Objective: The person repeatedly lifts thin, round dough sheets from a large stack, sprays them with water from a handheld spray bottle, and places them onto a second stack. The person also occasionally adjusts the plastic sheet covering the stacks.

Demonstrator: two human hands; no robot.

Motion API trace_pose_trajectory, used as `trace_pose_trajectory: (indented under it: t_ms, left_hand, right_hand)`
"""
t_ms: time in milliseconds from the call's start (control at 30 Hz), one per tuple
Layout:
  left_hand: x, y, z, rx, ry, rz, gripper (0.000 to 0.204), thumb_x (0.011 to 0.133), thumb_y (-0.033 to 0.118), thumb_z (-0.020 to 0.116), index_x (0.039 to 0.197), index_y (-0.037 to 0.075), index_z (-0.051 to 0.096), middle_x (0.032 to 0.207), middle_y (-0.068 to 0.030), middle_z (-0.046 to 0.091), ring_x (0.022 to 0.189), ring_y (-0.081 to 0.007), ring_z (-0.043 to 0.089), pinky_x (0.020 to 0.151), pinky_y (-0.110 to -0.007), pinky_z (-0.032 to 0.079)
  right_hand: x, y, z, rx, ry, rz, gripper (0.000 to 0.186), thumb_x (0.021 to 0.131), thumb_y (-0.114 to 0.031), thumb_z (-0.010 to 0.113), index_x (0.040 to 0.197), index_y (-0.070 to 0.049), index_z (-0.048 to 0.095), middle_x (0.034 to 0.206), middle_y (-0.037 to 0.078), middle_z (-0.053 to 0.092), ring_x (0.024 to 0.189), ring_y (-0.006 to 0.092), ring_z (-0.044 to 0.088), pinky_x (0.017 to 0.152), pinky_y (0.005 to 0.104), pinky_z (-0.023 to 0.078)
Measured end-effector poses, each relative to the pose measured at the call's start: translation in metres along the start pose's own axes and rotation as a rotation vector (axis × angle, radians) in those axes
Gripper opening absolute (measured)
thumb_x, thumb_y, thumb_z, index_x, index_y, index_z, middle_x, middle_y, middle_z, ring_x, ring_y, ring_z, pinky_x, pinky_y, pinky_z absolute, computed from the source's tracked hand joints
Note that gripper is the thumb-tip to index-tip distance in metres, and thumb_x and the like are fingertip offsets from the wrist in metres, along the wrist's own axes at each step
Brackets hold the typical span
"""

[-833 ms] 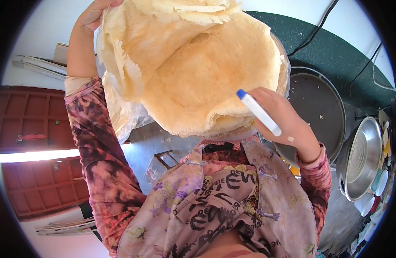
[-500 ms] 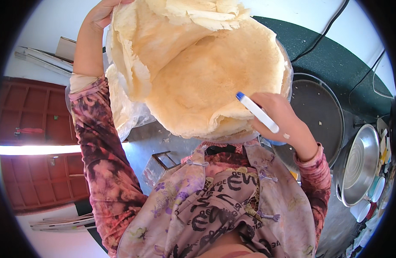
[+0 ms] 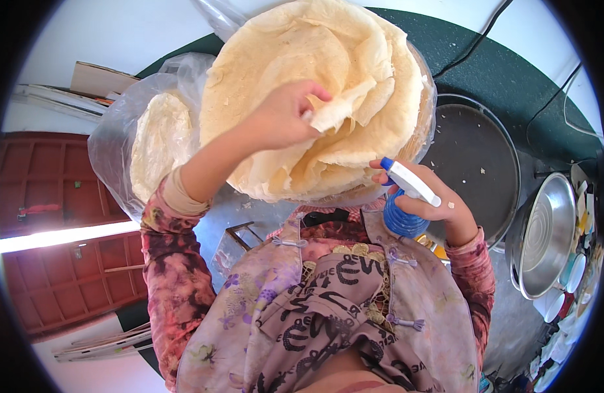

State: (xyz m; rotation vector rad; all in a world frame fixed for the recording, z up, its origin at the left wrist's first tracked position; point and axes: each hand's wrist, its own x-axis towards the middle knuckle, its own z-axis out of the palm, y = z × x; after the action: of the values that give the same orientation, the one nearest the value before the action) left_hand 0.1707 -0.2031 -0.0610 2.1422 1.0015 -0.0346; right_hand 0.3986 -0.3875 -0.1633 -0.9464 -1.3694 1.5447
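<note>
A tall stack of large, thin, pale-yellow flatbreads (image 3: 249,59) lies in front of me, its upper sheets rumpled and torn at the edges. Over the middle of the stack, my left hand (image 3: 282,118) pinches the raised edge of one flatbread between thumb and fingers. My right hand (image 3: 439,193) grips a spray bottle (image 3: 405,215) with a white trigger head and a ribbed blue body, close by the stack's near right side. Its blue nozzle points left toward the flatbreads.
Left of the stack, a clear plastic bag (image 3: 112,131) holds more pale sheets. A round dark griddle (image 3: 472,164) stands to the right, with a metal basin (image 3: 544,242) beyond it. A stool (image 3: 239,236) is below the stack, and a black cable (image 3: 475,46) hangs by the wall.
My left hand has come down from the far left edge to the stack's middle. The lifted sheets have dropped and lie folded. The spray bottle has shifted slightly down and right.
</note>
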Motion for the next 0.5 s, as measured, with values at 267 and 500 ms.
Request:
trace_pose_trajectory:
  t_ms: [267, 500]
  left_hand:
    - [0.010, 0.012, 0.036, 0.262, -0.012, 0.073, 0.050, 0.075, 0.016, 0.073, 0.121, 0.011, 0.054, 0.083, -0.0100, 0.064, 0.076, -0.0254, 0.062, 0.068, -0.035, 0.047]
    - [0.014, 0.026, 0.037, 0.521, -0.014, 0.081, 0.060, 0.072, 0.021, 0.075, 0.126, 0.011, 0.051, 0.090, -0.0114, 0.064, 0.084, -0.0280, 0.064, 0.071, -0.036, 0.049]
  right_hand:
    - [0.007, 0.022, -0.009, 0.021, -0.058, -0.031, 0.062, 0.073, -0.013, 0.058, 0.134, -0.002, 0.048, 0.111, 0.002, 0.060, 0.098, 0.0118, 0.053, 0.086, 0.0256, 0.042]
    - [0.007, 0.029, -0.006, 0.043, 0.024, -0.047, 0.067, 0.072, -0.011, 0.055, 0.138, -0.004, 0.045, 0.108, 0.002, 0.059, 0.099, 0.0119, 0.053, 0.085, 0.0254, 0.041]
